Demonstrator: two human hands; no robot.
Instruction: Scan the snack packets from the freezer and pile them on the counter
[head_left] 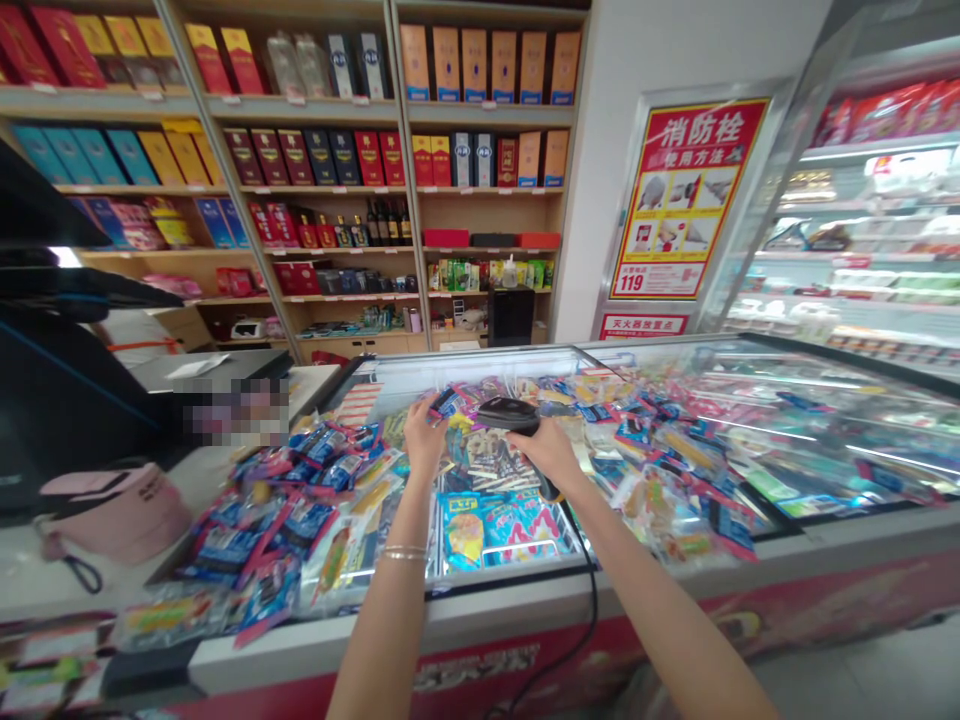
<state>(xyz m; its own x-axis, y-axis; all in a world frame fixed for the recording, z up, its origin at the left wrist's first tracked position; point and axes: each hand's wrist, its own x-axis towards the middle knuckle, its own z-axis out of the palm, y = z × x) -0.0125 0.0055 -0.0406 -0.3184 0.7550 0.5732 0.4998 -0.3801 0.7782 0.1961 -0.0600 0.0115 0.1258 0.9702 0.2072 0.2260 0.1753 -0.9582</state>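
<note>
In my right hand (551, 455) is a black handheld barcode scanner (508, 413), its head pointing left above the chest freezer. The scanner's black cord (594, 590) hangs down over the freezer's front edge. My left hand (425, 432) reaches over the freezer, left of the scanner, with thumb and fingers apart. Beside its fingertips lies a blue wrapped packet (452, 401); I cannot tell whether they touch. Blue-and-pink packets (296, 525) are heaped to the left of my left forearm. Below the hands, large blue packets (514, 530) lie inside the freezer.
More packets (675, 470) cover the freezer's right side, by its glass lid (847, 430). A pink bucket-shaped bag (116, 510) stands on the left counter, near a dark machine (67, 390). Shelves of boxes (322, 187) line the back wall; a refrigerated display (877, 230) stands right.
</note>
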